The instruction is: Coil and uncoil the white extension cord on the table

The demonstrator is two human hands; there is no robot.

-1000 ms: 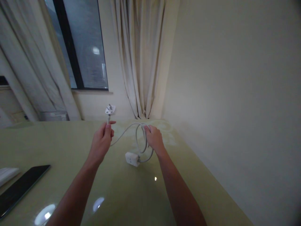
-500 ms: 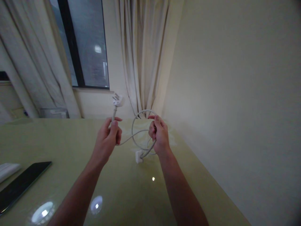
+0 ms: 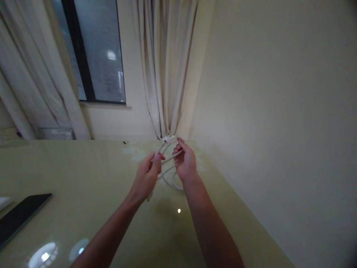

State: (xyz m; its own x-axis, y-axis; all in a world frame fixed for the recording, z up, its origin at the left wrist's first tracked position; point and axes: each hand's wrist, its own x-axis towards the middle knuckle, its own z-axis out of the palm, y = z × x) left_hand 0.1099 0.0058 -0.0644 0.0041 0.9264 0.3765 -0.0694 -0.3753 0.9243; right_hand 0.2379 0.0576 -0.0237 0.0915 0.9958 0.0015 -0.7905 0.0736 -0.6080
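Both hands hold a white power cable coiled in loops above a glossy yellow-green table. My left hand is closed on the cable near the middle of the coil. My right hand pinches the loops close to the white plug, which sits at the top of the coil between my fingertips. The hands are almost touching. A loop hangs down just above the tabletop. The white socket block at the cable's other end is hidden behind my left hand.
A dark flat device lies at the table's left edge. A pale wall runs along the right side. Behind the table are a window and cream curtains.
My left hand moved right and brought the plug end over to my right hand. The cable gathered into a tighter coil and the socket block rose off the table out of sight.
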